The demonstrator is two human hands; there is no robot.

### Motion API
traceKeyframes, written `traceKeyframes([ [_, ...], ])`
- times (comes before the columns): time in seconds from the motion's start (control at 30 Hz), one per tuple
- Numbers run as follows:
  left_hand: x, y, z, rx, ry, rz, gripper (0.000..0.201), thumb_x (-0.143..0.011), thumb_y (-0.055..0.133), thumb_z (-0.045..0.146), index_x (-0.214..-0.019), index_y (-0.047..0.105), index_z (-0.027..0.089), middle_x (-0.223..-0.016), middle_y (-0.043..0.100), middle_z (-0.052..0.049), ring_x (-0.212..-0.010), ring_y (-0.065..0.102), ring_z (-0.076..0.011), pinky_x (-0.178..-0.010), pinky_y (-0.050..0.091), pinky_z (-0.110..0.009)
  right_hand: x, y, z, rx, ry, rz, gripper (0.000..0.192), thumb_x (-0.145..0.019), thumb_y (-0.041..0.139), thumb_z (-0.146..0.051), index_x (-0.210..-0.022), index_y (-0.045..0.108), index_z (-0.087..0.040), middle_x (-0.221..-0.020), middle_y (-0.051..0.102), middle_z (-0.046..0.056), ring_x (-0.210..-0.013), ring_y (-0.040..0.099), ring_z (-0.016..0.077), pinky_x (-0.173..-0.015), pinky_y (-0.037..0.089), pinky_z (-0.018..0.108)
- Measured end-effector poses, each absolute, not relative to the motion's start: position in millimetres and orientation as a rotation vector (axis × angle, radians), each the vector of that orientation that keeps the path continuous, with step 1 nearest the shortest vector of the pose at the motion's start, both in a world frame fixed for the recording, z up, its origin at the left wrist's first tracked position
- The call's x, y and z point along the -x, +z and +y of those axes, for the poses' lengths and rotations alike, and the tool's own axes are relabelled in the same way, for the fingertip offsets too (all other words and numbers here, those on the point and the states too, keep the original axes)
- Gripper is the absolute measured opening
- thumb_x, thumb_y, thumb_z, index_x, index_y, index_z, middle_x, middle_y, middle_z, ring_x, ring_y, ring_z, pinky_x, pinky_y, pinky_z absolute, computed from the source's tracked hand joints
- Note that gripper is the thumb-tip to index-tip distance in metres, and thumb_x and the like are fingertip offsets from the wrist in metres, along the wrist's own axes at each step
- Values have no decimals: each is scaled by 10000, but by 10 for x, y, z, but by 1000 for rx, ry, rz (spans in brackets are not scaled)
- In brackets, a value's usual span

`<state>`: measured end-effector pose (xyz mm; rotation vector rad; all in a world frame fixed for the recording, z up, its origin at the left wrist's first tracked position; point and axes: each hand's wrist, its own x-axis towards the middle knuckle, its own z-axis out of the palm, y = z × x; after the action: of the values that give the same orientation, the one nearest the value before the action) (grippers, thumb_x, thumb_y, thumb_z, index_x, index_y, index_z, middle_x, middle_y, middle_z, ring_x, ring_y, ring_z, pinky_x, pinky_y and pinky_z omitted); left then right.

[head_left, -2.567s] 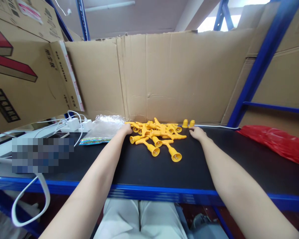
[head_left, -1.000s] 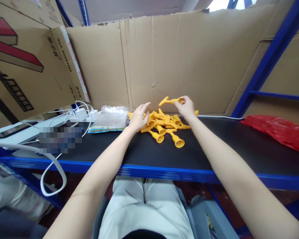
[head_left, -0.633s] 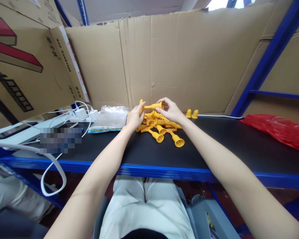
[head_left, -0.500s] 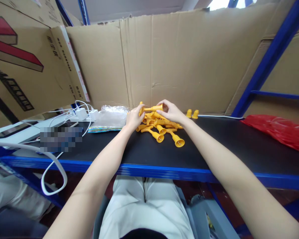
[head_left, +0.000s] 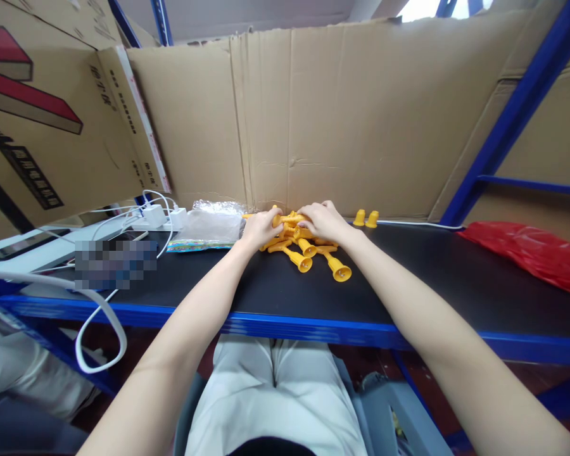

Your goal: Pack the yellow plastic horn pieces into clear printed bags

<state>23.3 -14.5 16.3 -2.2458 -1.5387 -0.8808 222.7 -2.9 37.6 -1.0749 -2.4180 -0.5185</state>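
At far centre of the black shelf top (head_left: 408, 285), both hands low over the pile of yellow horn-shaped pieces (head_left: 313, 250). Left hand (head_left: 261, 228) closed, fingers curled round the left end of one yellow horn-shaped piece (head_left: 292, 219). Right hand (head_left: 323, 221) closed too, fingers bent over the right end of that piece. Held lying sideways between the two hands, just above the pile, maybe touching the top of it; cannot tell.

Step in hand, as judged: handling one piece out of the heap, two-handed, at pile level. Next move calls for a firm pinch at both ends and a clean lift or twist without snagging the loose pieces underneath; flared mouths of two near ones point toward the near edge and look easy to knock.

Just right of the pile, against the cardboard wall (head_left: 361, 126): two small yellow caps (head_left: 365, 219), upright, side by side, apart from both hands.

Containers:
- clear plastic bag (head_left: 209, 227), just left of the pile, lying flat; contents too faint to tell.
- red plastic bag (head_left: 532, 259), far right, crumpled, well apart from the hands; inside hidden.
- printed cardboard box (head_left: 38, 126), far left, only outer faces showing; contents not visible.

Left of the clear bag: white chargers (head_left: 159, 218) with a white cable (head_left: 99, 316) looping off the near edge.
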Motion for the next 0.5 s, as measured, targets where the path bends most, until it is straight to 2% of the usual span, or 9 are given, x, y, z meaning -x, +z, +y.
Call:
traceKeyframes([
  [0.5, -192, 132, -25, 2445, -1111, -1689, 302, -677, 600, 320, -931, 655, 167, -670, 597, 0, -629, 520, -123, -591, 381, -222, -2213, 388, -73, 940, -803, -2435, 183, -890, 436, -225, -936, 604, -167, -889, 659, 82, -875, 506, 219, -883, 210, 422],
])
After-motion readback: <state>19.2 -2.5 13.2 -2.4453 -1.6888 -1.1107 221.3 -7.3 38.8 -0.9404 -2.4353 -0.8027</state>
